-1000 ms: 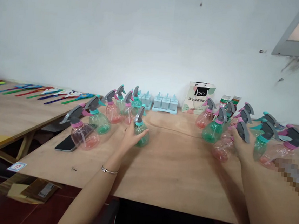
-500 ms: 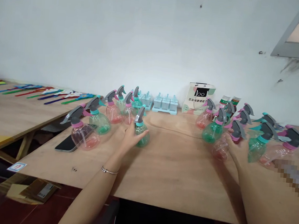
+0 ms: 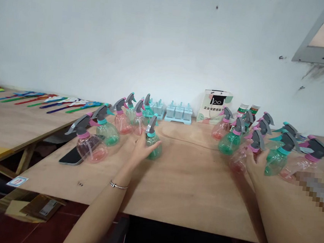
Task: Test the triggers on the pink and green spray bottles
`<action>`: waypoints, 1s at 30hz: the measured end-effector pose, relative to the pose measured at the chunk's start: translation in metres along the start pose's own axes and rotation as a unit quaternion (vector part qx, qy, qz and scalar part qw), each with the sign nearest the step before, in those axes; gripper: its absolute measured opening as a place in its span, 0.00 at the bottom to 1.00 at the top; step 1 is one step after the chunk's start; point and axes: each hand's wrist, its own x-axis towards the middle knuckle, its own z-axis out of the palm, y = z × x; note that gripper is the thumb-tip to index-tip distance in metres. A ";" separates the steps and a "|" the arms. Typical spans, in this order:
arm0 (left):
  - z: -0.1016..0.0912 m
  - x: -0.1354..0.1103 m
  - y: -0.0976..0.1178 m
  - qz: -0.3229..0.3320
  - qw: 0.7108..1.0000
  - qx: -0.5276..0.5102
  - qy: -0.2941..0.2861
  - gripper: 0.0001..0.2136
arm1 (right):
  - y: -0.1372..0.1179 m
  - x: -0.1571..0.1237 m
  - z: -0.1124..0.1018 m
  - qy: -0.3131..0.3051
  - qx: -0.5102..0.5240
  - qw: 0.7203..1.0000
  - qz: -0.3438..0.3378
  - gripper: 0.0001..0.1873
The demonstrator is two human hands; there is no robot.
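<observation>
My left hand [image 3: 141, 149] is curled round a green spray bottle [image 3: 154, 145] with a grey trigger, which stands on the plywood table [image 3: 187, 189]. It is the nearest of a left-hand cluster of pink and green spray bottles [image 3: 112, 126]. My right hand [image 3: 256, 165] is closed on a pink spray bottle [image 3: 239, 160] with a grey trigger head, at the front of a second cluster [image 3: 245, 131] on the right. A green bottle [image 3: 274, 160] stands just right of that hand, close to or touching it.
A dark phone [image 3: 71, 155] lies by the table's left edge. Light-blue moulds [image 3: 179, 112] and a white box [image 3: 215, 105] stand at the back wall. Coloured sticks [image 3: 52, 101] lie on a lower table at left. Cardboard [image 3: 39, 207] lies on the floor.
My right hand and its pink bottle have shifted a little to the left, and the green bottle beside it moved left too. My left hand has stayed on its green bottle.
</observation>
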 end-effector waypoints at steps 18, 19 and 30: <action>0.004 0.000 -0.006 -0.003 1.000 -0.029 -0.004 0.30 | 0.014 0.006 -0.005 0.001 -0.056 0.998 -0.033 0.11; 0.003 0.000 -0.005 -0.007 0.999 -0.033 -0.009 0.30 | 0.014 0.006 -0.005 0.000 -0.064 0.997 -0.037 0.10; -0.003 -0.001 0.007 -0.009 0.999 -0.041 -0.016 0.28 | -0.008 -0.001 0.010 -0.006 0.148 0.989 0.027 0.10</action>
